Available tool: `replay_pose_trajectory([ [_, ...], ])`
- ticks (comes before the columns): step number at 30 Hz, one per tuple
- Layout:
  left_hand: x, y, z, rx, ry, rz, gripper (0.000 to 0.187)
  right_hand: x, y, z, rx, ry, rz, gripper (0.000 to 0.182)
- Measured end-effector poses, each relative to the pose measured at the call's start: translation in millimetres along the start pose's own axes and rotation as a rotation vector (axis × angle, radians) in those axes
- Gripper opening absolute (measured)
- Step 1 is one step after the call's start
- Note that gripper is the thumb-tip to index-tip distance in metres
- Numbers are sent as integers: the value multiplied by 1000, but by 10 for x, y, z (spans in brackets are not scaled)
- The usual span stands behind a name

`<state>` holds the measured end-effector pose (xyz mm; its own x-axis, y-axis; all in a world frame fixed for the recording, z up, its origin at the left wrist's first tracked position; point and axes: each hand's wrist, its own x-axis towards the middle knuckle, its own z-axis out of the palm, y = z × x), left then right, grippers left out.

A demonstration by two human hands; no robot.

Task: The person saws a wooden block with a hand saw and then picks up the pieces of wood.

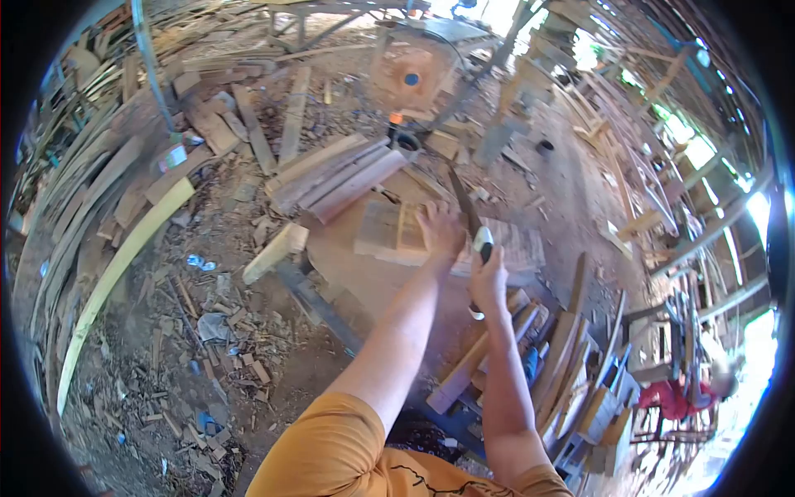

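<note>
My right hand (489,280) is wrapped round the white-and-dark handle of a hand saw (466,201). The blade points away from me and lies across a flat wooden board (383,229), whose other end shows right of the saw. Fingers spread, my left hand (441,227) rests on top of the board just left of the blade. Whether the teeth have cut into the wood is too small to make out. Under the board is a brown work surface (364,286).
Thick planks (352,182) lie beyond the board, near an orange-capped object (395,120). Wood offcuts (571,364) are stacked at my right. Scraps cover the ground at left, beside a long pale strip (116,273). A person in red (675,399) is at far right.
</note>
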<state>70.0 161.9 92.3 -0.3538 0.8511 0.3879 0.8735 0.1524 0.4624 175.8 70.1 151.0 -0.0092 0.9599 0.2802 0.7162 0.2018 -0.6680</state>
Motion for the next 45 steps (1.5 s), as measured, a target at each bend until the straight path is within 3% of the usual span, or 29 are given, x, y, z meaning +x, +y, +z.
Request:
replay_pose_trajectory([
  [5,11,-19,55,-36,20,-23,38,-839,-356,-663,11,-17,11,26],
  [12,28,-23,-59,-28,-16,-7,40,96,-50,-90,-22,-20,-2,28],
  [19,-9,-4,4,-13,37,-21,42,-675,-425,-565,-75,-66,90,32],
  [20,-4,-10,-29,-42,-64,-23,43,-621,-400,-526,-75,-74,95,32],
  [24,-21,-35,54,-45,27,2,43,72,6,-68,2,-88,104,30],
  [26,49,-5,2,-19,-72,-56,42,265,28,47,14,-110,84,29],
  [28,-49,39,-52,-56,-62,-56,41,121,-40,-19,-86,-26,-33,28],
  [31,23,65,-163,-91,-69,-71,40,-366,-319,-397,-68,-76,106,27],
  [34,15,1,-64,-65,-80,-51,37,-670,-418,-534,-88,-59,106,26],
  [36,13,-3,38,-29,68,-15,31,-328,-203,-289,-26,-41,62,26],
  [40,59,-18,-106,-69,-129,-43,37,189,-102,5,-49,-6,3,26],
  [42,-24,9,30,-87,87,-20,35,-26,-95,-70,-44,-11,2,27],
  [45,26,31,-74,-77,-40,-57,33,-508,-320,-432,-31,-39,50,27],
])
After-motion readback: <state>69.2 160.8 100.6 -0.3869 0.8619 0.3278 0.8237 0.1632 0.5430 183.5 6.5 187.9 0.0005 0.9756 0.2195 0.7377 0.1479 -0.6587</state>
